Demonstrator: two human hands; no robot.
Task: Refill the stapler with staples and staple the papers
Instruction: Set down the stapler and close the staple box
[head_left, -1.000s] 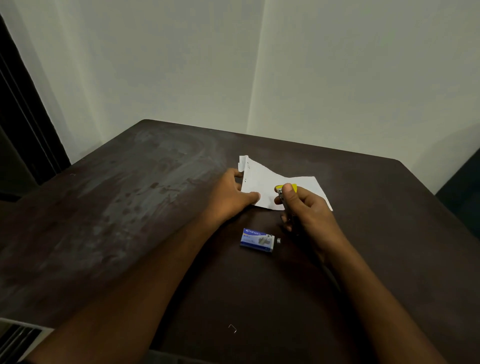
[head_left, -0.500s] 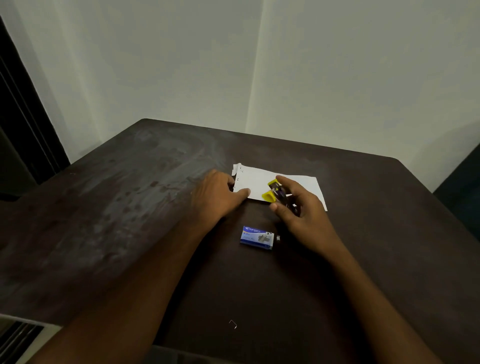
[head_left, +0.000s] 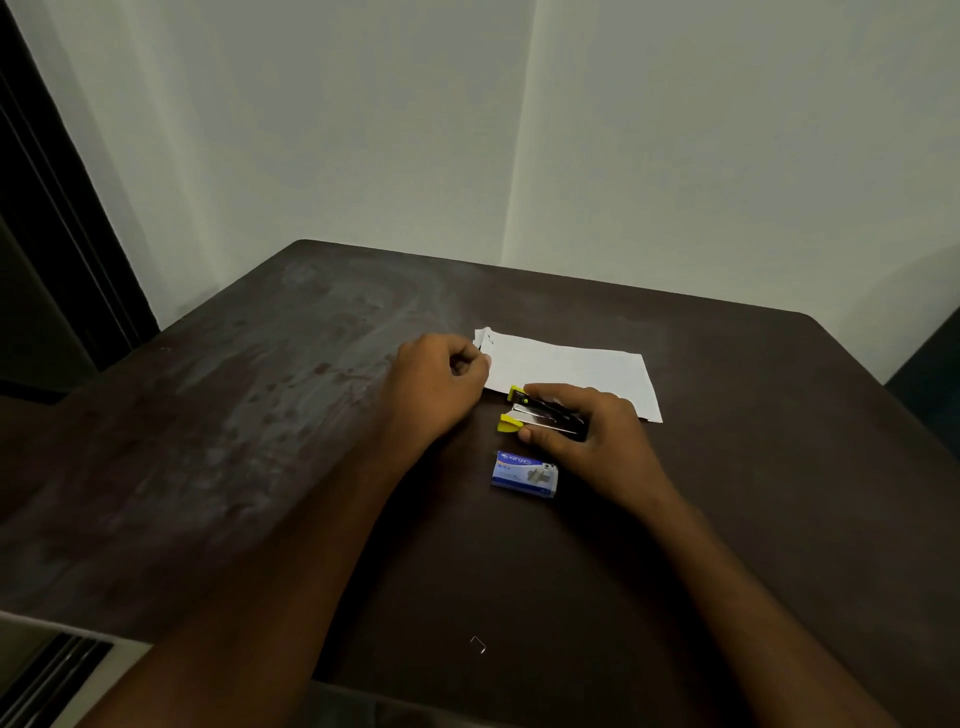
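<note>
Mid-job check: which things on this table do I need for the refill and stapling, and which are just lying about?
For the job:
- stapler, gripped by the right hand
- papers
- staple box

Lying about:
- loose staple near the front edge of the table
- vented unit, lower left, off the table

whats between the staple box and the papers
The stapler, gripped by the right hand, lies between the staple box and the papers, head view.

The right grip (head_left: 582, 434) is covering the rear half of the stapler (head_left: 537, 413) and part of the near edge of the papers (head_left: 571, 364). Curled fingers of the left grip (head_left: 436, 387) are hiding whether it is pinching the papers' corner. Print on the staple box (head_left: 524, 474) is showing too small to read.
</note>
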